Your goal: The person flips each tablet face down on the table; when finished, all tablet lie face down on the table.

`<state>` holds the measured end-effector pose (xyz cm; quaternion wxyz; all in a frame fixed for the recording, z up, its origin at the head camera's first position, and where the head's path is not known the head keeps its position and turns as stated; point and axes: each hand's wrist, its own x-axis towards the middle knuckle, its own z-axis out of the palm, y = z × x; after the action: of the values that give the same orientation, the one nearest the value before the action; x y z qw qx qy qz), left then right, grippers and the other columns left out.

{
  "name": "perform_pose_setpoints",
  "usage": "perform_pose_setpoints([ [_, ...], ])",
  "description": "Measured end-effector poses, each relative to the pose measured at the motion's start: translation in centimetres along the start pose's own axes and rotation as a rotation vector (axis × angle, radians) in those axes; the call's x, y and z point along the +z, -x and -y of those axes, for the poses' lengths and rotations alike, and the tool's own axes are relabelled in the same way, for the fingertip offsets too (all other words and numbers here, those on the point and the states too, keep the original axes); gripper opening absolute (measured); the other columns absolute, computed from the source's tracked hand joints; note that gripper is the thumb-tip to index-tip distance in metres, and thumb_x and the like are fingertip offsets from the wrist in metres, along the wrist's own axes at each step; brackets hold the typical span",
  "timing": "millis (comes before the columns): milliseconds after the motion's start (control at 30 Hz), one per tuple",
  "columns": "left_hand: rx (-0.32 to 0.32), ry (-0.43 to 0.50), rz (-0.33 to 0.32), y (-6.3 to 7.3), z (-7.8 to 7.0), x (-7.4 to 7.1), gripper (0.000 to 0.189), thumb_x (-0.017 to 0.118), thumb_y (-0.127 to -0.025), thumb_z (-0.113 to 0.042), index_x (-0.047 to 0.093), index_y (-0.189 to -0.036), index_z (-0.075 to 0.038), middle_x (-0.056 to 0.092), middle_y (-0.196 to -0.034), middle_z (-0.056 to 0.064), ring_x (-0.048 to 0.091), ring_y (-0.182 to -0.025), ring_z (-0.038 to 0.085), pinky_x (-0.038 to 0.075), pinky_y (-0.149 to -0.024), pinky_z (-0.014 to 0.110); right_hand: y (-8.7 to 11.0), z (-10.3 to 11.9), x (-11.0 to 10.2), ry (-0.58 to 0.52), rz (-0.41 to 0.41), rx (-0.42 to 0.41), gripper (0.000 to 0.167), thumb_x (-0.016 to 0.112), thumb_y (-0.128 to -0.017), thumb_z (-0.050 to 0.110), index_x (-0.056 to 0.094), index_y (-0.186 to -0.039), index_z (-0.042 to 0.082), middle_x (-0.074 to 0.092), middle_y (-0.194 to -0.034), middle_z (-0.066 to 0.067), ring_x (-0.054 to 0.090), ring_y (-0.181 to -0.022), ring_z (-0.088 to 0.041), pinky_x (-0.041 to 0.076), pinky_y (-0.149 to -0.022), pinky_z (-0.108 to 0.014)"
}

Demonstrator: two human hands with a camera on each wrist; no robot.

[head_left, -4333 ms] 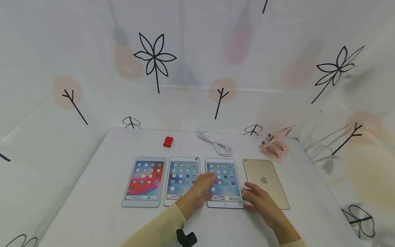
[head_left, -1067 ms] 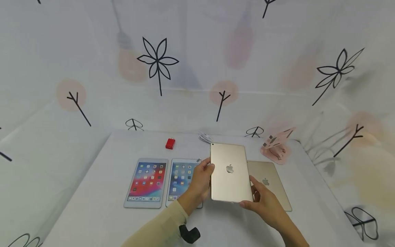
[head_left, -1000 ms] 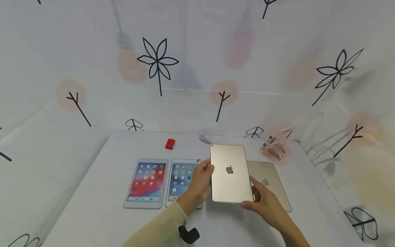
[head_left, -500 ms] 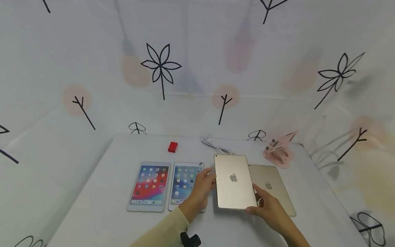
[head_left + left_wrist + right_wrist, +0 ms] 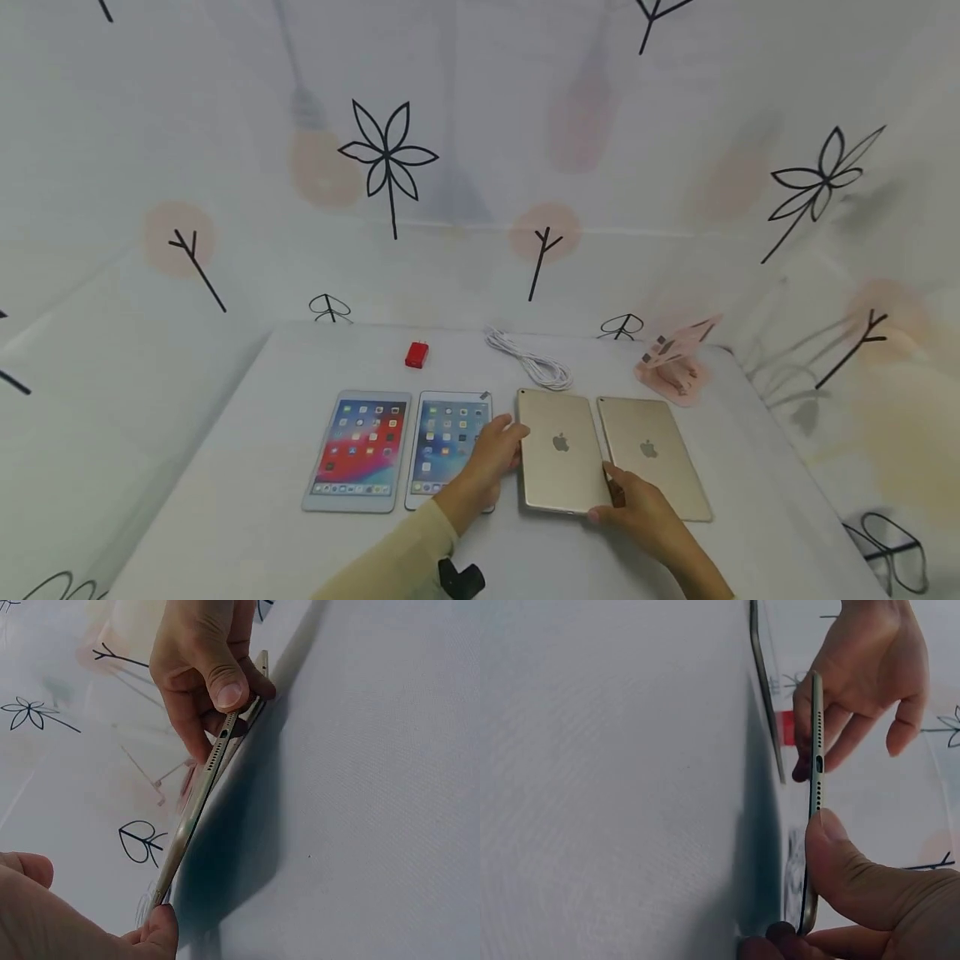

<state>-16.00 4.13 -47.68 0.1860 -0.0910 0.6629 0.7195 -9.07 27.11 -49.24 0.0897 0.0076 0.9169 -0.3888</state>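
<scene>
A gold tablet (image 5: 560, 454) lies face down, just above the table at its near edge, with a shadowed gap beneath that edge in both wrist views. My right hand (image 5: 641, 512) pinches its near right corner, thumb (image 5: 840, 859) on the edge beside the charging port. Along the left side, my left hand (image 5: 486, 467) has its fingertips (image 5: 161, 926) curled under the edge, while its thumb (image 5: 906, 727) stands off the tablet. To the right rests a second gold tablet (image 5: 656, 458), back up. Two tablets with lit screens, one silver (image 5: 360, 450) and one white (image 5: 450, 442), lie to the left.
A red charger plug (image 5: 416, 355) and a coiled white cable (image 5: 536, 364) lie toward the back of the white table (image 5: 247, 517). At the back right stands a pink folding stand (image 5: 675, 367). A patterned white sheet (image 5: 465, 150) rises behind.
The third tablet was screen up, then was lifted and turned back up in both hands. Over the last second it has come down almost to the table, and the cable shows again.
</scene>
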Motion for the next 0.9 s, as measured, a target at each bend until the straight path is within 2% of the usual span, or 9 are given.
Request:
perform_pose_setpoints([
  [67,-0.002,-0.024,0.002,-0.2,0.2,0.1,0.069,0.06,-0.096,-0.025,0.036,-0.153,0.006,0.057,-0.139,0.027,0.062,-0.121,0.033,0.049,-0.104,0.049,0.0,-0.1,0.1,0.023,-0.004,-0.01,0.096,0.091,-0.071,0.028,0.045,-0.142,-0.018,0.063,-0.129,-0.03,0.063,-0.118,-0.04,0.052,-0.098,-0.051],
  [133,-0.003,-0.047,0.001,-0.4,0.3,0.1,0.07,0.06,-0.096,-0.026,0.036,-0.153,0.005,0.05,-0.146,0.028,0.059,-0.126,0.036,0.049,-0.105,0.049,-0.1,-0.2,0.2,0.041,-0.01,-0.021,0.094,0.091,-0.072,0.028,0.046,-0.141,-0.018,0.06,-0.133,-0.033,0.06,-0.123,-0.042,0.049,-0.102,-0.055],
  [233,-0.008,-0.078,-0.005,-0.6,0.6,0.1,0.071,0.06,-0.096,-0.028,0.036,-0.154,0.004,0.042,-0.153,0.029,0.055,-0.13,0.039,0.048,-0.106,0.05,-0.5,-0.3,0.4,0.063,-0.016,-0.022,0.093,0.091,-0.072,0.028,0.048,-0.14,-0.018,0.066,-0.125,-0.027,0.065,-0.11,-0.031,0.053,-0.095,-0.051],
  [300,-0.008,-0.091,0.005,-0.6,0.7,0.0,0.071,0.059,-0.096,-0.028,0.034,-0.154,0.004,0.043,-0.152,0.03,0.055,-0.13,0.04,0.048,-0.107,0.05,-0.7,-0.3,0.5,0.09,-0.019,-0.02,0.093,0.092,-0.071,0.029,0.049,-0.139,-0.018,0.069,-0.119,-0.022,0.064,-0.101,-0.024,0.055,-0.09,-0.048],
  [433,-0.006,-0.133,0.018,-0.7,0.7,0.0,0.072,0.06,-0.095,-0.028,0.034,-0.155,0.002,0.044,-0.15,0.03,0.058,-0.127,0.042,0.045,-0.11,0.053,-0.9,-0.2,0.4,0.146,-0.018,-0.021,0.092,0.091,-0.071,0.03,0.05,-0.138,-0.017,0.07,-0.105,-0.013,0.059,-0.089,-0.019,0.055,-0.083,-0.044],
  [567,0.008,-0.189,0.018,-0.5,0.8,0.1,0.07,0.06,-0.095,-0.028,0.036,-0.155,0.0,0.042,-0.154,0.028,0.051,-0.134,0.044,0.04,-0.113,0.056,-1.1,0.0,0.3,0.189,0.0,-0.012,0.092,0.09,-0.072,0.031,0.049,-0.14,-0.016,0.06,-0.086,-0.004,0.053,-0.08,-0.017,0.049,-0.072,-0.036],
  [700,0.024,-0.224,0.018,-0.4,1.0,0.2,0.069,0.059,-0.095,-0.028,0.037,-0.155,-0.001,0.044,-0.153,0.026,0.042,-0.141,0.046,0.034,-0.116,0.06,-1.2,0.0,0.3,0.213,0.011,-0.001,0.091,0.089,-0.073,0.031,0.049,-0.14,-0.016,0.059,-0.085,-0.002,0.052,-0.079,-0.016,0.047,-0.07,-0.034],
  [800,0.029,-0.252,0.02,-0.3,1.0,0.2,0.068,0.059,-0.094,-0.025,0.038,-0.154,0.0,0.046,-0.152,0.025,0.041,-0.142,0.046,0.034,-0.116,0.059,-1.3,0.0,0.4,0.224,0.013,-0.008,0.09,0.089,-0.073,0.031,0.049,-0.139,-0.016,0.06,-0.085,-0.002,0.052,-0.079,-0.016,0.048,-0.071,-0.034],
  [900,0.054,-0.321,0.043,-0.2,0.9,0.3,0.069,0.059,-0.093,-0.024,0.038,-0.153,0.003,0.046,-0.152,0.026,0.042,-0.142,0.045,0.035,-0.116,0.058,-1.3,0.1,0.3,0.232,0.012,-0.008,0.09,0.088,-0.074,0.031,0.05,-0.139,-0.016,0.058,-0.082,-0.001,0.052,-0.078,-0.016,0.046,-0.069,-0.033],
])
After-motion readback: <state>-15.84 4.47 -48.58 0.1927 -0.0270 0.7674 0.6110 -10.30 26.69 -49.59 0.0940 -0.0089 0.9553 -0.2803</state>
